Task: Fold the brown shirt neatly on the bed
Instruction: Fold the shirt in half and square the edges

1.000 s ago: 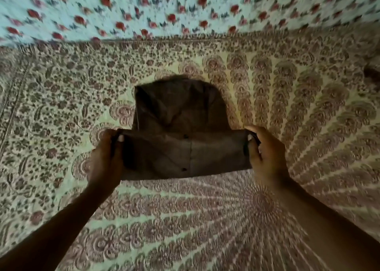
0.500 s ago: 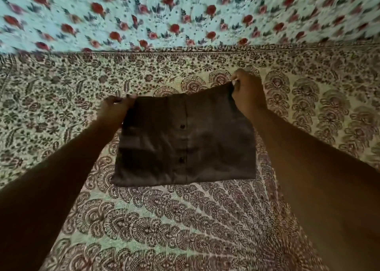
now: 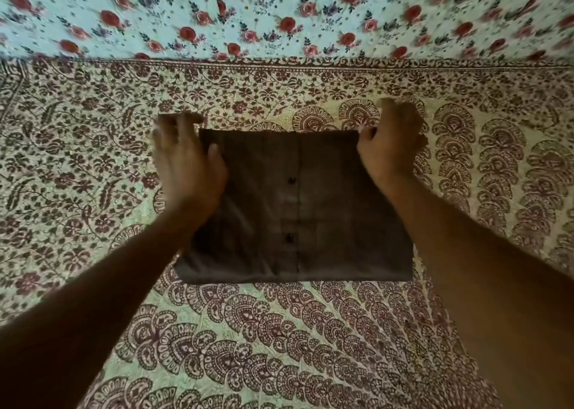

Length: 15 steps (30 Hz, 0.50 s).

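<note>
Since the earlier frame the left hand (image 3: 186,163) has let go of the far left corner and now spreads flat, fingers loose and a little blurred, over the left edge of the brown shirt (image 3: 298,209), while the fold itself has settled squarely onto the bed (image 3: 93,191). The shirt lies as a compact rectangle toward the middle of the bed, nearer its far edge where the patterned spread meets the rose-printed sheet (image 3: 279,14), placket up with two dark buttons showing down the centre. On the right, the right hand (image 3: 391,141) pinches the far right corner between thumb and curled fingers, keeping that edge taut. The cloth looks thin, light and limp, so it should drape rather than hold a crease and will likely shift on the spread if dragged; the corners and the doubled far edge seem the safest places to grip, with flat palms for smoothing. Judging by its tidy outline, the fold appears nearly finished, perhaps needing only a final press
</note>
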Each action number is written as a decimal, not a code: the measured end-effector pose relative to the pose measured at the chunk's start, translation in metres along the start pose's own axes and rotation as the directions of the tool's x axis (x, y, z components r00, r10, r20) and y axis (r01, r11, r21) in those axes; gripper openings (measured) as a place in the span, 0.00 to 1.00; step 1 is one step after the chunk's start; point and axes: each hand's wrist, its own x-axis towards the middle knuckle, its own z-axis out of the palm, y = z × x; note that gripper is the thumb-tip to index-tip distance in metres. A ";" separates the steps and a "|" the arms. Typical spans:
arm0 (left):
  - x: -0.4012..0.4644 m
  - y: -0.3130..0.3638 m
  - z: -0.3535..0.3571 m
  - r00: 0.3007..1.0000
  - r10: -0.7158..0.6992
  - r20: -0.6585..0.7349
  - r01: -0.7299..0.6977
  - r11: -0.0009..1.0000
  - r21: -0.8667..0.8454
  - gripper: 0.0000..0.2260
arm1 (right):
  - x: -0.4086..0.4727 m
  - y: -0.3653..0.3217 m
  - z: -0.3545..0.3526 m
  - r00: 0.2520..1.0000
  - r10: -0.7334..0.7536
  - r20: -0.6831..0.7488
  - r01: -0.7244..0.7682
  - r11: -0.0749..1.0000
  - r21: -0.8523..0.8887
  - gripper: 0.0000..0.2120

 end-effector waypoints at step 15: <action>-0.076 -0.038 0.056 0.955 0.031 0.295 -0.119 0.950 0.287 0.39 | -0.103 0.022 0.063 0.976 -0.131 0.172 0.169 0.958 -0.230 0.52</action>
